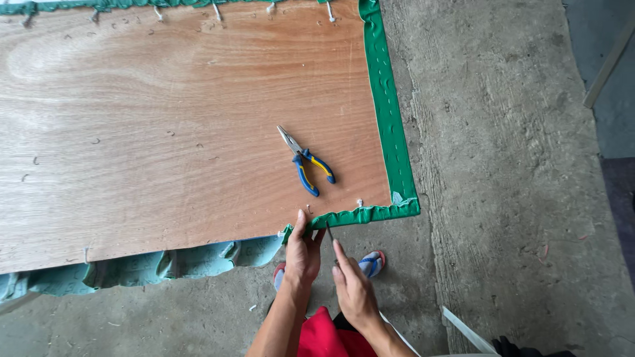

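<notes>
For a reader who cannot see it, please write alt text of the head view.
Two bare hands work at the near edge of a plywood board: the left hand touches green fabric stapled along the edge, the right hand holds a thin metal tool. Blue-and-yellow pliers lie on the board.

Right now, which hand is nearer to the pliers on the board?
The left hand. It rests on the board edge, just below the pliers. The right hand is lower, off the board, holding a thin tool at the green fabric.

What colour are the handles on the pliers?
The pliers have blue handles with yellow stripes, seen in the head view.
</notes>
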